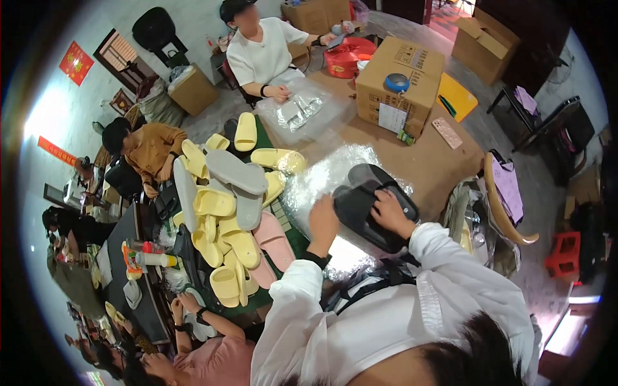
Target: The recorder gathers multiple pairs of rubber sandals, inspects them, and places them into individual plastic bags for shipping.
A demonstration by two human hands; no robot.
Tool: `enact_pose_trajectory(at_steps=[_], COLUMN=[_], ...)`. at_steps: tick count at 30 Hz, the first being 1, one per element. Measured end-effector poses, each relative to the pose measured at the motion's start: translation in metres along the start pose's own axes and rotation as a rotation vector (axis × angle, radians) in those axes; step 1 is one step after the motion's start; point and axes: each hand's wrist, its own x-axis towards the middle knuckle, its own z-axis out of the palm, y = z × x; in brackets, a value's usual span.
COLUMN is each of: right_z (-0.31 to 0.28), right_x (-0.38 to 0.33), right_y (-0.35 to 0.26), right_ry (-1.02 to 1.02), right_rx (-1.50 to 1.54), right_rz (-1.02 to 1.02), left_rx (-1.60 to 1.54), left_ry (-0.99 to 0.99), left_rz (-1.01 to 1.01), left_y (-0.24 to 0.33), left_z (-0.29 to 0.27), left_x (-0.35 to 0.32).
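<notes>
Black slippers (373, 209) lie on the table (447, 164) directly before the wearer, between the two hands and partly overlaid by clear plastic. Right hand (393, 212): fingers bent over the upper of the nearer slipper, in contact; whether they clench it cannot be told. Left hand (324, 217): fingertips at the slipper's left edge, beside the plastic; whether they pinch anything cannot be told. Labelling: a brown cardboard carton (380, 93) bears dark printed characters and symbols on top and a white paper label (393, 118) on its side, its text too small to read. Materials: the slippers are matt and smooth, with rounded soles and broad straps; the plastic sheeting (315, 183) is wrinkled and glossy. Left of the hands, yellow slippers (239, 244), grey slippers (237, 172) and pink slippers (273, 239) form a loose heap.
</notes>
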Motion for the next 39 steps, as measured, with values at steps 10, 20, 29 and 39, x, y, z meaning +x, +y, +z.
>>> enact_pose_trajectory(at_steps=[10, 20, 29, 39], right_z=[-0.055, -0.069, -0.076, -0.083], right_x=[-0.024, -0.039, -0.048, -0.048], right_y=[0.049, 0.036, 0.026, 0.009], right_ry=[-0.048, -0.157, -0.323, -0.432], right_rx=[0.252, 0.369, 0.471, 0.517], right_rz=[0.193, 0.110, 0.165, 0.066], left_rx=[-0.289, -0.184, -0.047, -0.700], left_ry=[0.268, -0.202, -0.652, -0.338], left_rz=[-0.133, -0.283, -0.102, -0.302], left_y=[-0.044, -0.065, -0.072, -0.127], left_z=[-0.026, 0.043, 0.098, 0.103], left_x=[0.036, -0.010, -0.042, -0.018])
